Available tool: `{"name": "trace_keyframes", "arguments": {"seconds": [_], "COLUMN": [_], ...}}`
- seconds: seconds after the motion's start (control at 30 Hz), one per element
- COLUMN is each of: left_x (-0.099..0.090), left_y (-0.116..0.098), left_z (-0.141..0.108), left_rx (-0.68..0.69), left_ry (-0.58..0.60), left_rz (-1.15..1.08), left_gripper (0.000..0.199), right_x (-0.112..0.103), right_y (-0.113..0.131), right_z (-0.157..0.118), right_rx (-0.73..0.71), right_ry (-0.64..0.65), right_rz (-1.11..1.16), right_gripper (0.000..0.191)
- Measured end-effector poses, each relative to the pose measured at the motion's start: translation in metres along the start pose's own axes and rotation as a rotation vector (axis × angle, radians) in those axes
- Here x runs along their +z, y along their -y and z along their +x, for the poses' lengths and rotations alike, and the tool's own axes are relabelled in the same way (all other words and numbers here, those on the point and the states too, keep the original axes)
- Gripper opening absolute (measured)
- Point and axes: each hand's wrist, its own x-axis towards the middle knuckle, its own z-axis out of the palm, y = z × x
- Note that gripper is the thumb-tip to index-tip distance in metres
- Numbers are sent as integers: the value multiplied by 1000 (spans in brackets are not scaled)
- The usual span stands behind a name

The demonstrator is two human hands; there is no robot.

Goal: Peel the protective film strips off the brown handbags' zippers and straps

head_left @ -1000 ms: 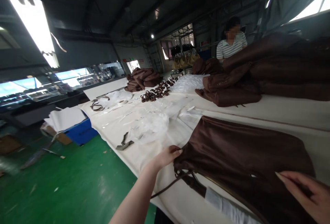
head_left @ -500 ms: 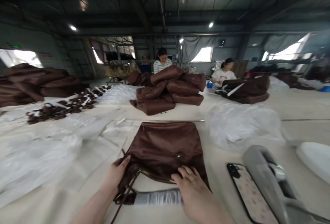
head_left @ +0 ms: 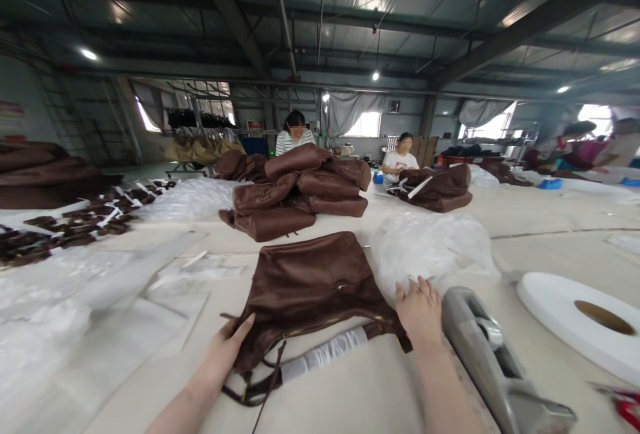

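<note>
A brown leather bag (head_left: 310, 274) lies flat on the pale table, its opening toward me. Its strap, wrapped in white film (head_left: 325, 353), curves along the near side. My left hand (head_left: 233, 344) grips the bag's left near corner between thumb and fingers. Beyond the bag's right edge, my right hand (head_left: 419, 307) is off the bag with its fingers apart, beside a crumpled clear plastic bag (head_left: 433, 247). The fingertips reach the plastic's near edge; whether they touch it is unclear.
A grey tape dispenser (head_left: 487, 354) stands right of my right arm, with a white roll (head_left: 550, 301) and red-handled scissors (head_left: 627, 407) farther right. Brown bags (head_left: 300, 194) are piled ahead. Plastic sheets (head_left: 60, 327) cover the left. Two people sit beyond the pile, others far right.
My right hand has left the bag and moved right and forward to the plastic. The bag's right side with the strap end now shows. The view has turned right, and my right forearm covers the phone.
</note>
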Motion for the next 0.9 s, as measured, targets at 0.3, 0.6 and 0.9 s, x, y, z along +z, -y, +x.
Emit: {"name": "trace_keyframes", "arguments": {"seconds": [0.3, 0.6, 0.9], "left_x": [-10, 0, 17], "left_y": [8, -23, -28], "left_z": [3, -59, -120], "left_rx": [-20, 839, 905], "left_ry": [208, -152, 152], "left_rz": [-52, 655, 822], "left_gripper": [40, 59, 51], "right_x": [8, -88, -117], "right_y": [-4, 108, 127], "right_z": [1, -50, -80], "right_rx": [43, -264, -528], "right_ry": [35, 286, 542], "right_rz": [-25, 952, 1353], "right_gripper": [55, 33, 28]}}
